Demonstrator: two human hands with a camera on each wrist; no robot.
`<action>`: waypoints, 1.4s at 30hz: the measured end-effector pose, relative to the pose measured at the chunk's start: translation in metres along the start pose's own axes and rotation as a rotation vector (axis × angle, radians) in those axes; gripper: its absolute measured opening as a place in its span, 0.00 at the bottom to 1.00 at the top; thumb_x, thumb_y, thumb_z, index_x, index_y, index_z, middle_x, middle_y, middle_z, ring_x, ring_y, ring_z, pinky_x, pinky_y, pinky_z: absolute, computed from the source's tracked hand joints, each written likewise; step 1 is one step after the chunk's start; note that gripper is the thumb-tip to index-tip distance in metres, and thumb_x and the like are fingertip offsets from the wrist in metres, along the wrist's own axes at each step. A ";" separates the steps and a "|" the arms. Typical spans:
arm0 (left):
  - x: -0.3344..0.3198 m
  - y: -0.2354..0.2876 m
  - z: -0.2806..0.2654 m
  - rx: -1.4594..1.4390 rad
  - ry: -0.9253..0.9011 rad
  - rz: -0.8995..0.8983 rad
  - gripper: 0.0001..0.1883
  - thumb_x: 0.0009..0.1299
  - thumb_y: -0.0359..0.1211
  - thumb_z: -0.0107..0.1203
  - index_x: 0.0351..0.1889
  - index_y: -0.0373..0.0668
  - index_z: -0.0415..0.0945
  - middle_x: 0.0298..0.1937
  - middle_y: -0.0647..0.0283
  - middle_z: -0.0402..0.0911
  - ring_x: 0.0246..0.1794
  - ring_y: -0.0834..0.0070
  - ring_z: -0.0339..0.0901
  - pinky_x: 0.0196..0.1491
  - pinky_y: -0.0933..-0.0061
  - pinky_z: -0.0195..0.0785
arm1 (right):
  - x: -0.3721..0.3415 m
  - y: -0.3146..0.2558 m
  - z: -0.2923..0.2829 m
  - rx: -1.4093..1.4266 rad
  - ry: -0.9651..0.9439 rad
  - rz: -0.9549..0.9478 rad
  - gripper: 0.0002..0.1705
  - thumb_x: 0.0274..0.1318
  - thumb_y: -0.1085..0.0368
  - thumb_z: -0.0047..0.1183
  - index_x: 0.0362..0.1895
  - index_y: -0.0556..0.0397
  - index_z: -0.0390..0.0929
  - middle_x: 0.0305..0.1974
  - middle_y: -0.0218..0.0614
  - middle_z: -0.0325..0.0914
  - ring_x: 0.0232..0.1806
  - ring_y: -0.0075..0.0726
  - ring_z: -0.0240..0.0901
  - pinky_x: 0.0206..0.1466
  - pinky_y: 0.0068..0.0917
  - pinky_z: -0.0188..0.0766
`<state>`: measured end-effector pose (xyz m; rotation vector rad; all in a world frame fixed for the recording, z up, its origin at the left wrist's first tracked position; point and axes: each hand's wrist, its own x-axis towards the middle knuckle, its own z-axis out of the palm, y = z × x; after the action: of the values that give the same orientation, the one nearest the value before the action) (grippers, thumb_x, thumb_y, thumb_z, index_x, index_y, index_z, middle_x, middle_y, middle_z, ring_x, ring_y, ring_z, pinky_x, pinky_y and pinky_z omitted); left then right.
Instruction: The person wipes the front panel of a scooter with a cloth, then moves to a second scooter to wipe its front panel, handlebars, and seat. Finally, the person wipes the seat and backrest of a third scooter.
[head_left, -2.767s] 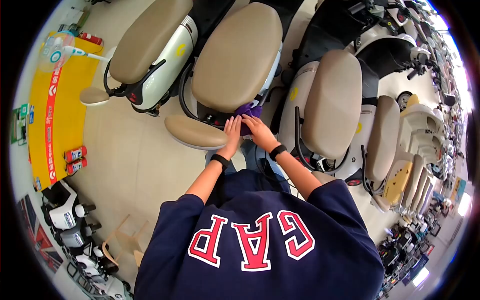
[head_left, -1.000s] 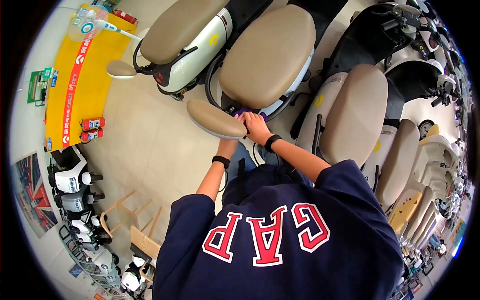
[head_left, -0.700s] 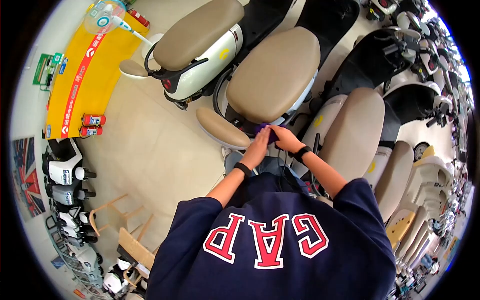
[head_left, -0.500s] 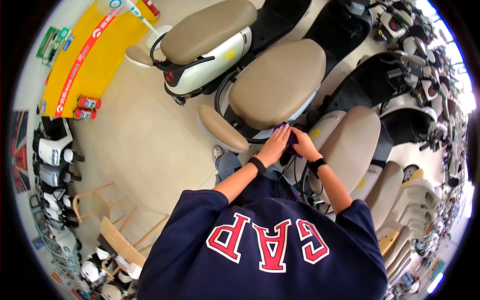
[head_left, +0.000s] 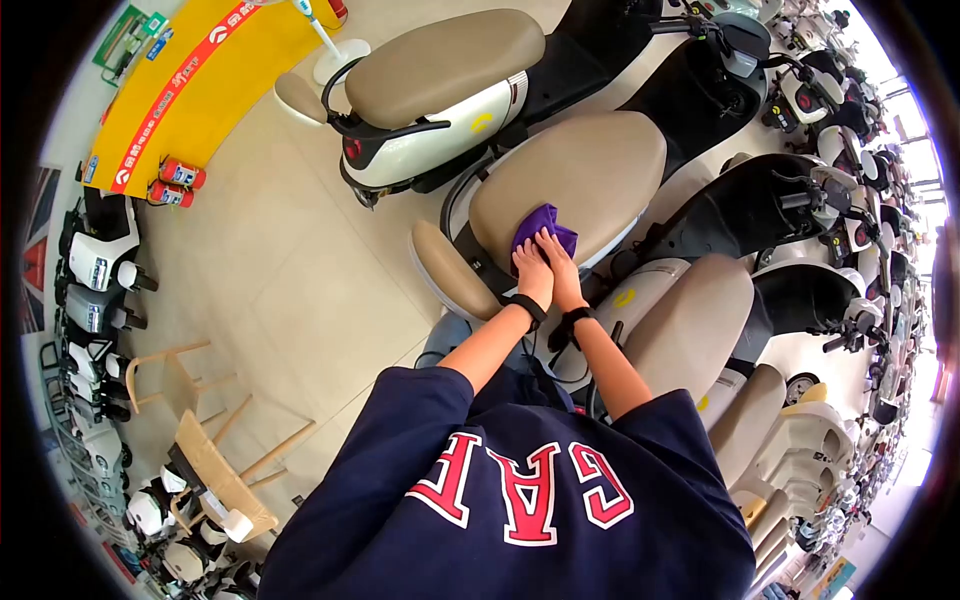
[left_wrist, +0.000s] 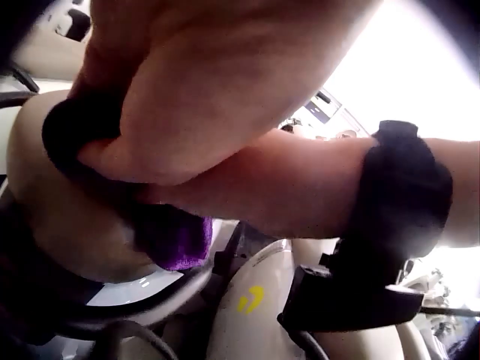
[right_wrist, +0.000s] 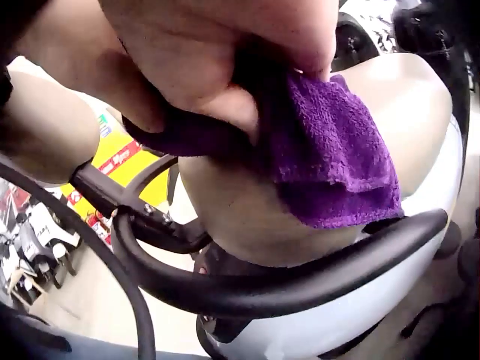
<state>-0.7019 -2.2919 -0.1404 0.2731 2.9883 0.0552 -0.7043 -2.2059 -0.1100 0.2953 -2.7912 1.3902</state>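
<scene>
A purple towelling cloth (head_left: 540,218) lies bunched on the rear part of the middle scooter's beige seat (head_left: 605,175). My left hand (head_left: 533,276) presses on the cloth with its fingers stretched out. Beside it, my right hand (head_left: 564,274) holds the cloth; in the right wrist view a folded end of the cloth (right_wrist: 341,161) hangs out past the thumb and fingers toward the seat's edge. The left wrist view shows another corner of the cloth (left_wrist: 184,241) below the crossing wrists. Much of the cloth is hidden under both hands.
A black grab rail (right_wrist: 300,294) curves round the seat's rear, with a beige backrest pad (head_left: 452,270) behind it. Parked scooters stand close on both sides, one with a white body (head_left: 450,150). A wooden chair (head_left: 222,475) stands at lower left.
Both hands and the cloth have moved from the seat's lower rear edge and the rail area up onto the seat top. The head view has swung, bringing more scooter fronts into view.
</scene>
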 end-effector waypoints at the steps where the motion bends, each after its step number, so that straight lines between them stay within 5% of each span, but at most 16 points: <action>1: -0.005 0.002 -0.005 -0.054 -0.088 -0.007 0.30 0.72 0.34 0.50 0.70 0.26 0.64 0.73 0.40 0.65 0.72 0.44 0.62 0.72 0.44 0.54 | -0.008 -0.004 -0.004 -0.014 -0.037 -0.032 0.35 0.58 0.66 0.58 0.71 0.50 0.69 0.75 0.46 0.62 0.76 0.59 0.59 0.75 0.46 0.62; 6: -0.011 -0.006 -0.038 -0.131 -0.458 0.113 0.25 0.76 0.37 0.47 0.66 0.35 0.75 0.73 0.45 0.69 0.76 0.42 0.59 0.72 0.36 0.53 | -0.030 -0.010 -0.006 0.020 -0.044 -0.005 0.33 0.53 0.66 0.63 0.67 0.51 0.75 0.72 0.44 0.68 0.73 0.57 0.64 0.72 0.44 0.66; 9: -0.010 -0.014 -0.031 -0.263 -0.461 0.190 0.24 0.66 0.31 0.57 0.60 0.33 0.78 0.63 0.37 0.76 0.64 0.38 0.73 0.60 0.36 0.71 | -0.042 -0.017 -0.003 0.045 -0.017 0.065 0.32 0.51 0.68 0.65 0.63 0.54 0.77 0.68 0.46 0.73 0.71 0.57 0.67 0.71 0.43 0.67; 10: -0.013 -0.016 -0.032 -0.285 -0.355 0.198 0.17 0.65 0.30 0.57 0.51 0.34 0.83 0.55 0.39 0.82 0.57 0.43 0.80 0.56 0.43 0.76 | -0.043 -0.021 -0.004 0.079 -0.002 0.096 0.32 0.50 0.69 0.65 0.63 0.55 0.77 0.66 0.48 0.75 0.69 0.57 0.69 0.70 0.42 0.68; 13: -0.009 -0.021 -0.045 -0.349 -0.405 0.361 0.09 0.63 0.29 0.56 0.35 0.37 0.85 0.36 0.47 0.86 0.43 0.51 0.85 0.47 0.50 0.78 | -0.049 -0.024 -0.014 0.070 -0.002 0.147 0.31 0.49 0.73 0.62 0.61 0.57 0.77 0.59 0.52 0.80 0.64 0.58 0.74 0.66 0.42 0.71; 21: -0.015 0.003 -0.066 -0.544 -0.250 0.638 0.07 0.61 0.33 0.58 0.31 0.42 0.85 0.34 0.50 0.87 0.38 0.51 0.86 0.41 0.49 0.78 | -0.075 -0.060 -0.048 0.012 0.269 0.273 0.26 0.50 0.76 0.55 0.57 0.56 0.78 0.51 0.52 0.82 0.56 0.59 0.78 0.61 0.42 0.73; 24: -0.016 0.016 -0.095 -0.580 -0.231 0.684 0.09 0.60 0.30 0.58 0.34 0.35 0.84 0.36 0.44 0.86 0.40 0.48 0.85 0.42 0.50 0.79 | -0.077 -0.064 -0.064 0.003 0.342 0.339 0.26 0.50 0.76 0.55 0.57 0.55 0.77 0.52 0.51 0.82 0.56 0.60 0.78 0.60 0.42 0.74; 26: -0.010 0.025 -0.106 -0.569 -0.289 0.658 0.16 0.61 0.26 0.57 0.46 0.25 0.78 0.45 0.41 0.83 0.43 0.46 0.84 0.45 0.51 0.79 | -0.072 -0.058 -0.074 -0.037 0.387 0.313 0.27 0.49 0.78 0.53 0.58 0.54 0.77 0.54 0.50 0.81 0.58 0.59 0.77 0.63 0.41 0.73; 31: 0.028 0.036 -0.116 -0.690 -0.226 0.638 0.25 0.66 0.22 0.49 0.62 0.24 0.67 0.60 0.36 0.76 0.58 0.44 0.76 0.61 0.51 0.71 | -0.037 -0.036 -0.104 -0.135 0.397 0.264 0.32 0.46 0.80 0.48 0.60 0.52 0.76 0.55 0.50 0.80 0.60 0.59 0.74 0.66 0.43 0.70; 36: 0.072 0.037 -0.120 -0.644 -0.040 0.524 0.33 0.66 0.22 0.53 0.72 0.27 0.60 0.72 0.39 0.67 0.71 0.46 0.67 0.72 0.54 0.62 | 0.031 -0.013 -0.127 -0.186 0.347 0.113 0.35 0.40 0.82 0.47 0.60 0.54 0.75 0.54 0.53 0.79 0.60 0.62 0.72 0.66 0.47 0.69; 41: 0.106 0.006 -0.097 -0.436 0.081 0.414 0.30 0.71 0.23 0.47 0.73 0.27 0.58 0.76 0.41 0.62 0.74 0.48 0.63 0.76 0.57 0.56 | 0.094 0.027 -0.105 -0.217 0.178 -0.058 0.37 0.42 0.80 0.52 0.63 0.58 0.72 0.64 0.50 0.74 0.67 0.59 0.68 0.72 0.45 0.64; 42: 0.110 -0.002 -0.082 -0.328 0.075 0.377 0.29 0.72 0.24 0.46 0.72 0.27 0.59 0.75 0.41 0.63 0.74 0.49 0.64 0.76 0.57 0.56 | 0.098 0.040 -0.088 -0.135 0.061 0.005 0.42 0.44 0.78 0.55 0.70 0.56 0.66 0.72 0.51 0.65 0.74 0.60 0.60 0.76 0.48 0.58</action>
<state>-0.8214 -2.2760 -0.0745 0.7983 2.8899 0.5984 -0.8145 -2.1287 -0.0795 0.2386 -2.8198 1.1835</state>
